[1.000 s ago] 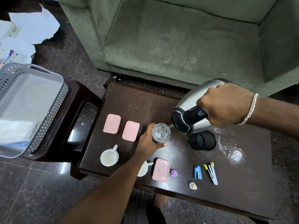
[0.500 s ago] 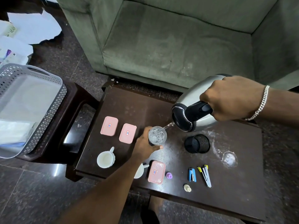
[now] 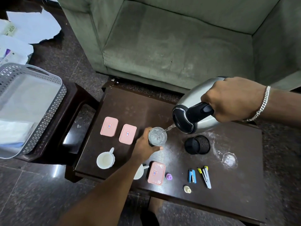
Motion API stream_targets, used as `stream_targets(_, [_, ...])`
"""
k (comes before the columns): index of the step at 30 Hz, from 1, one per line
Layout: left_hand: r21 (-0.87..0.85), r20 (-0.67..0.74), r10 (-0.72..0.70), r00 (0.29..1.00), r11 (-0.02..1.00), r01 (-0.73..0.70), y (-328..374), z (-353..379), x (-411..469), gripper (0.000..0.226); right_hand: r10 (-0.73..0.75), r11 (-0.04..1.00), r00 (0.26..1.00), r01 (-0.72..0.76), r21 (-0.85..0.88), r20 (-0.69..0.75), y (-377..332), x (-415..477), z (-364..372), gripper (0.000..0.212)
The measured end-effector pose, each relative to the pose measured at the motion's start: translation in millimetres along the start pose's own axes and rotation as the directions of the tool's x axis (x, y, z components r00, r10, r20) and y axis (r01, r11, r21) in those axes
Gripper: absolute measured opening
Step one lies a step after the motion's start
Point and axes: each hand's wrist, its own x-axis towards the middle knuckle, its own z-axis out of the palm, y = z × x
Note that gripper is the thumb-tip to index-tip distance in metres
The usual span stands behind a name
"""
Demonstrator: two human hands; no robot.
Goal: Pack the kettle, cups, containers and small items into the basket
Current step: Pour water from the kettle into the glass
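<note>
Little has moved: the right hand still grips the tilted kettle, pouring to empty it; the left hand wraps the glass, steadying it. The basket waits at nine o'clock.

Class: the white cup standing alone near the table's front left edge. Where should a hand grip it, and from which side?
Grip the white cup by its handle, which juts toward the far right. It stands upright, mouth open, so come from above on that side.
</note>
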Motion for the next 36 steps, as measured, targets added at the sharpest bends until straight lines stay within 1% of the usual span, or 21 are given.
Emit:
stream_targets(2, [0.006,-0.006,-0.003,1.000,1.000,0.003,-0.5,0.9,0.3,0.088,0.008,0.999,1.000,-0.009,0.031,0.016,1.3,2.0,4.7,0.018])
stream_targets(5, [0.009,-0.006,-0.007,1.000,1.000,0.007,-1.6,1.3,0.7,0.090,0.010,0.996,1.000,-0.012,0.084,0.027,4.0,5.0,12.9,0.029])
stream_targets(7, [0.010,0.001,-0.011,1.000,1.000,0.011,-0.5,0.7,0.9,0.090,0.010,0.994,1.000,-0.013,0.106,0.028,6.0,7.1,19.6,0.032])
stream_targets(9, [0.011,0.009,-0.011,1.000,1.000,0.011,1.1,0.4,1.1,0.090,0.008,0.990,0.999,-0.014,0.141,0.041,7.5,9.4,25.9,0.031])
stream_targets(12, [0.016,0.010,-0.013,1.000,1.000,0.013,1.3,0.2,1.1,0.088,0.009,0.977,0.999,-0.019,0.213,0.048,10.4,12.8,34.3,0.022])
stream_targets(15, [0.016,0.002,-0.012,1.000,1.000,0.012,0.1,0.7,1.2,0.088,0.010,0.968,1.000,-0.015,0.251,0.022,11.6,16.0,44.0,0.014])
stream_targets(20, [0.012,-0.004,-0.010,1.000,1.000,0.010,-3.1,2.5,2.5,0.087,0.001,0.950,0.999,0.012,0.311,-0.042,10.0,22.4,61.5,0.012])
stream_targets(22, [0.015,-0.005,-0.006,1.000,1.000,0.006,-3.9,2.3,2.6,0.087,0.000,0.937,0.999,0.019,0.348,-0.053,8.9,24.8,66.4,0.013])
stream_targets(26, [0.013,-0.008,0.002,1.000,1.000,-0.002,-4.5,3.1,2.3,0.087,0.000,0.907,0.998,0.026,0.420,-0.063,6.2,29.0,76.2,0.022])
stream_targets(33, [-0.007,-0.008,-0.008,1.000,1.000,0.008,-4.6,2.5,1.9,0.087,0.014,0.866,0.998,0.015,0.499,-0.055,2.5,32.6,86.5,0.015])
stream_targets(36, [-0.013,0.000,-0.016,1.000,1.000,0.016,-2.7,2.2,1.2,0.090,0.025,0.843,0.996,0.022,0.537,-0.081,2.2,29.3,88.8,0.021])
